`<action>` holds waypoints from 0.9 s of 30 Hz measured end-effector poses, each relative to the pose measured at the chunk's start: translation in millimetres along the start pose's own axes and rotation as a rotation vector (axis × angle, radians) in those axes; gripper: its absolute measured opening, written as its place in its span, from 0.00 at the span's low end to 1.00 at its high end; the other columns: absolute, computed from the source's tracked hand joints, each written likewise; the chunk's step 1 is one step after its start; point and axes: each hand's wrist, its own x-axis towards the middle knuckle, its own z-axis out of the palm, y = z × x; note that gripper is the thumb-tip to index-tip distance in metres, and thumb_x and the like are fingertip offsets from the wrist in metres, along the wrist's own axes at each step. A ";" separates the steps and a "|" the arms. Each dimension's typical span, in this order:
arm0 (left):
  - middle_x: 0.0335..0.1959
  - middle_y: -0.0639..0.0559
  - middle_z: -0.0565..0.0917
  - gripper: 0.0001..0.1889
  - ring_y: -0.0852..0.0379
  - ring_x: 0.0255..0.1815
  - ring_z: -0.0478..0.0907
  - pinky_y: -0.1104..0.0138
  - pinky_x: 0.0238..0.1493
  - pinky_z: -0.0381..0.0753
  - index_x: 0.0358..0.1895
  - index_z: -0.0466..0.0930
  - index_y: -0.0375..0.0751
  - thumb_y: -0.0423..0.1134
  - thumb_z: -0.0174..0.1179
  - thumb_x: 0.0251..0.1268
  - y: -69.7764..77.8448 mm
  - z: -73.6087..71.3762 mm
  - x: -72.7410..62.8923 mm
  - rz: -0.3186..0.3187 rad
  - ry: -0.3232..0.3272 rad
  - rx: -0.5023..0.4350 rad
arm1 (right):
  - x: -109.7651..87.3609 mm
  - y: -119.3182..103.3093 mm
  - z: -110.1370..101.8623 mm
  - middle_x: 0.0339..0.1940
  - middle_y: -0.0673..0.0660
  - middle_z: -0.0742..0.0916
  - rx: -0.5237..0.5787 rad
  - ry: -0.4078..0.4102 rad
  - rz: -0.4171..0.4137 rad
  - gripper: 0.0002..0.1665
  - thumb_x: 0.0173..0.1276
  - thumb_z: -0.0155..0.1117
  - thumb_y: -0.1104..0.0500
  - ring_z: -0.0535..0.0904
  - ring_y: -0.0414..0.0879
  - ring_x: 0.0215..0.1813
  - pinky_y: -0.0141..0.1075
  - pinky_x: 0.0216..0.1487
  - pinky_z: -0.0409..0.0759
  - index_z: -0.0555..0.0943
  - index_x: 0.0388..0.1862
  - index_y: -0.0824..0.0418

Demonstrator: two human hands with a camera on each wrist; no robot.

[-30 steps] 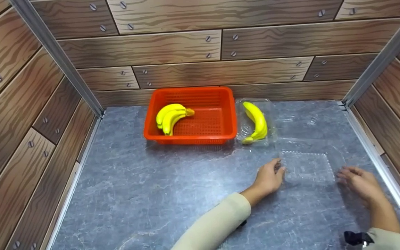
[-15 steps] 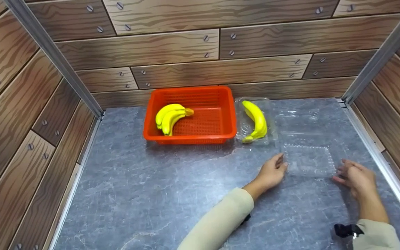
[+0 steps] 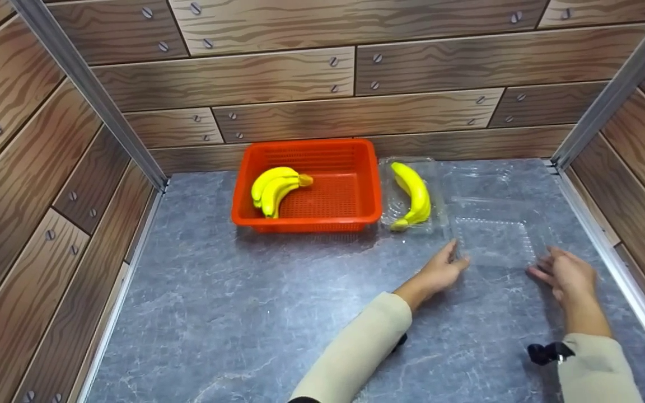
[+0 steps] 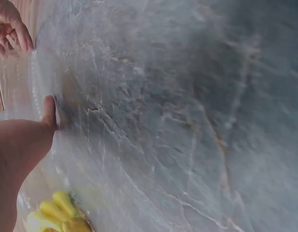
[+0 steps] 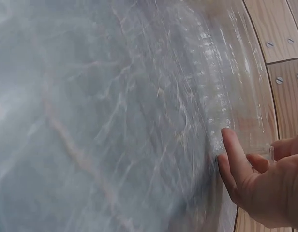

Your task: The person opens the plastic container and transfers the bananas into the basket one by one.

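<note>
A clear plastic container (image 3: 493,240) with a ribbed edge lies at the right of the grey tabletop. Its far part looks like an opened lid, though the transparency blurs the outline. My left hand (image 3: 439,271) holds its near left corner, thumb at the near edge and fingers along the side. Opposite, my right hand (image 3: 569,277) grips the right side; in the right wrist view, fingers of the right hand (image 5: 265,186) lie on both sides of the plastic edge. Behind the left hand, a yellow banana (image 3: 416,196) rests on another clear plastic container (image 3: 396,211).
A red plastic basket (image 3: 308,225) stands near the back wall, left of the containers. Inside it, at the left, lies a bunch of bananas (image 3: 277,187). Wood-patterned walls (image 3: 412,117) enclose the tabletop (image 3: 255,313) at the back and both sides.
Both hands have slid the clear container away from me, toward the back wall. The left thumb and fingers are spread wider than before. Basket and bananas have stayed in place.
</note>
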 end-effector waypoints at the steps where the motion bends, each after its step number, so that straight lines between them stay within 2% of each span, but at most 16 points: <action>1: 0.86 0.49 0.66 0.36 0.49 0.86 0.65 0.62 0.87 0.62 0.86 0.58 0.46 0.46 0.59 0.81 0.3 -0.2 1.0 -0.004 -0.002 -0.013 | 1.5 -0.9 2.0 0.28 0.45 0.86 0.002 0.004 0.007 0.41 0.87 0.51 0.53 0.89 0.37 0.34 0.33 0.49 0.91 0.48 0.89 0.61; 4: 0.86 0.46 0.65 0.39 0.47 0.87 0.62 0.58 0.89 0.59 0.87 0.54 0.46 0.44 0.59 0.80 1.4 -0.8 3.8 -0.014 -0.007 -0.043 | 6.1 -3.7 8.7 0.28 0.45 0.85 -0.002 0.013 0.021 0.41 0.87 0.50 0.52 0.89 0.38 0.33 0.32 0.49 0.91 0.48 0.90 0.59; 9: 0.86 0.45 0.65 0.40 0.46 0.88 0.61 0.54 0.89 0.58 0.88 0.52 0.48 0.44 0.61 0.79 3.8 -2.3 6.7 -0.031 0.006 -0.076 | 13.5 -8.0 19.5 0.27 0.47 0.86 0.082 0.019 0.049 0.40 0.86 0.50 0.53 0.89 0.39 0.33 0.34 0.50 0.91 0.49 0.90 0.55; 10: 0.86 0.45 0.64 0.41 0.46 0.88 0.61 0.54 0.89 0.58 0.88 0.52 0.49 0.45 0.61 0.79 4.1 -2.4 7.1 -0.035 0.006 -0.078 | 14.6 -8.8 20.8 0.29 0.47 0.86 0.095 0.025 0.056 0.40 0.86 0.51 0.53 0.88 0.39 0.34 0.34 0.51 0.91 0.50 0.90 0.53; 12: 0.87 0.46 0.64 0.41 0.47 0.88 0.60 0.54 0.89 0.58 0.88 0.53 0.50 0.46 0.62 0.78 4.9 -2.8 7.3 -0.052 0.002 -0.076 | 15.9 -10.6 23.1 0.49 0.57 0.91 0.119 0.033 0.071 0.39 0.86 0.51 0.53 0.87 0.38 0.41 0.35 0.53 0.91 0.51 0.90 0.49; 14: 0.87 0.47 0.64 0.42 0.48 0.89 0.59 0.54 0.89 0.58 0.88 0.53 0.51 0.48 0.64 0.77 5.5 -2.9 7.6 -0.063 -0.004 -0.078 | 17.4 -12.6 24.3 0.74 0.60 0.82 0.135 0.051 0.084 0.39 0.86 0.52 0.53 0.84 0.39 0.51 0.36 0.54 0.90 0.51 0.90 0.46; 16: 0.87 0.49 0.64 0.44 0.49 0.88 0.59 0.54 0.89 0.58 0.87 0.55 0.53 0.49 0.66 0.74 6.7 -2.9 8.0 -0.075 -0.010 -0.080 | 18.9 -14.7 23.8 0.81 0.58 0.74 0.162 0.064 0.095 0.39 0.86 0.53 0.53 0.82 0.40 0.59 0.36 0.55 0.90 0.52 0.89 0.45; 18: 0.87 0.51 0.64 0.44 0.50 0.88 0.60 0.53 0.89 0.59 0.87 0.56 0.54 0.50 0.68 0.72 7.8 -2.8 8.5 -0.080 -0.017 -0.076 | 20.0 -16.7 23.2 0.75 0.58 0.80 0.194 0.068 0.095 0.39 0.85 0.54 0.54 0.77 0.42 0.68 0.37 0.56 0.90 0.53 0.89 0.45; 20: 0.86 0.52 0.65 0.44 0.50 0.88 0.60 0.53 0.89 0.59 0.87 0.57 0.55 0.51 0.69 0.72 9.3 -3.3 8.9 -0.084 -0.025 -0.073 | 21.5 -17.7 22.3 0.55 0.54 0.88 0.228 0.072 0.092 0.39 0.85 0.55 0.54 0.74 0.44 0.74 0.38 0.56 0.90 0.54 0.89 0.47; 21: 0.86 0.53 0.65 0.44 0.51 0.88 0.61 0.53 0.88 0.60 0.86 0.58 0.56 0.51 0.69 0.72 9.8 -3.8 9.2 -0.090 -0.029 -0.071 | 21.9 -17.9 21.7 0.44 0.52 0.87 0.241 0.069 0.091 0.39 0.85 0.55 0.54 0.73 0.44 0.76 0.38 0.56 0.90 0.54 0.89 0.47; 22: 0.86 0.53 0.65 0.44 0.51 0.88 0.60 0.53 0.88 0.60 0.86 0.58 0.57 0.51 0.69 0.72 10.2 -4.2 9.2 -0.094 -0.032 -0.071 | 22.1 -18.0 21.6 0.39 0.52 0.87 0.255 0.066 0.092 0.39 0.85 0.55 0.53 0.70 0.45 0.78 0.39 0.56 0.91 0.54 0.89 0.48; 23: 0.86 0.53 0.65 0.44 0.51 0.88 0.60 0.53 0.88 0.60 0.86 0.57 0.57 0.51 0.68 0.72 10.5 -4.6 9.2 -0.097 -0.035 -0.071 | 22.4 -17.9 21.2 0.38 0.51 0.87 0.267 0.064 0.093 0.39 0.85 0.54 0.53 0.69 0.45 0.79 0.39 0.56 0.91 0.55 0.89 0.48; 24: 0.86 0.53 0.65 0.44 0.51 0.88 0.60 0.53 0.88 0.60 0.86 0.57 0.57 0.51 0.68 0.72 10.7 -4.8 9.3 -0.099 -0.038 -0.073 | 23.0 -17.6 20.4 0.42 0.51 0.87 0.279 0.060 0.094 0.39 0.85 0.54 0.52 0.68 0.44 0.80 0.39 0.57 0.90 0.54 0.89 0.48; 25: 0.86 0.53 0.65 0.43 0.51 0.88 0.60 0.53 0.88 0.61 0.86 0.57 0.58 0.51 0.68 0.72 10.7 -5.2 9.5 -0.102 -0.041 -0.076 | 23.2 -17.6 19.9 0.42 0.50 0.87 0.297 0.053 0.095 0.39 0.85 0.55 0.52 0.68 0.44 0.80 0.39 0.58 0.90 0.54 0.89 0.48; 27: 0.87 0.54 0.65 0.43 0.52 0.88 0.59 0.53 0.88 0.61 0.86 0.57 0.59 0.51 0.68 0.73 10.6 -5.9 9.9 -0.105 -0.049 -0.082 | 23.0 -17.8 18.5 0.58 0.49 0.85 0.329 0.030 0.093 0.40 0.84 0.55 0.51 0.64 0.44 0.83 0.39 0.63 0.87 0.53 0.89 0.47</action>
